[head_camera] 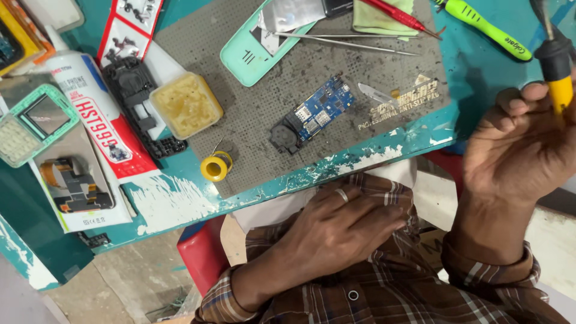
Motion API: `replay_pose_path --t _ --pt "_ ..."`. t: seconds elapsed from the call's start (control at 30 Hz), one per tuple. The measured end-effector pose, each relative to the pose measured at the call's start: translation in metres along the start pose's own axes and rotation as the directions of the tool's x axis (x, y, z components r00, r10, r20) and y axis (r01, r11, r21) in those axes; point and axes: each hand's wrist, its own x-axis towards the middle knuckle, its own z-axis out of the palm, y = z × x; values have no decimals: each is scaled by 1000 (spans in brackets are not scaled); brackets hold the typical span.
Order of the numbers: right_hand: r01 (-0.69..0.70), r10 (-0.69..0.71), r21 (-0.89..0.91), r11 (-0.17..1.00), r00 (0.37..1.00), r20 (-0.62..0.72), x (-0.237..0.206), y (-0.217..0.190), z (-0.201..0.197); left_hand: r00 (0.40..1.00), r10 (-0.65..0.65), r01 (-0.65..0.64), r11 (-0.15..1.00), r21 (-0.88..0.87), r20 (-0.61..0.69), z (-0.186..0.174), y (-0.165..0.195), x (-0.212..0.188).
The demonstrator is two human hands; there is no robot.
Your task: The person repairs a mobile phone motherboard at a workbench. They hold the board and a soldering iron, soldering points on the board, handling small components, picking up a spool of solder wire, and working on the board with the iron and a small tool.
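At nine o'clock lies a teal phone frame (33,129); beside it a glue tube (99,117), a tub of yellow flux (187,104) and a yellow solder spool (216,166); at centre, on the grey mat (336,150), sits the blue circuit board (315,114); at six o'clock the left hand (339,231) rests flat, holding nothing; at three o'clock the right hand (525,141) grips a yellow-handled soldering iron (558,63).

I see the circuit board (315,114) lying mid-mat (252,156), the solder spool (215,166) at its eight o'clock, the flux tub (186,104) at nine, the tweezers (348,42) at twelve, and my right hand (522,144) off the mat at three.
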Motion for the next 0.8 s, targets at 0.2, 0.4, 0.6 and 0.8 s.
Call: replay_pose_path --t 0.2,0.4,0.6,0.8 --pt "22 -13 -154 988 998 61 -13 1 15 983 -183 175 944 -279 -3 -5 1 -16" --pt "110 -50 -408 906 987 155 -24 2 33 962 -271 231 872 -432 -33 -8 2 -18" --pt "236 -85 -734 636 968 237 18 -24 37 972 -221 187 933 -308 -79 -14 1 -19" --pt "296 -116 -845 444 955 274 41 -33 37 976 -167 133 966 -222 -139 -16 -2 -17"
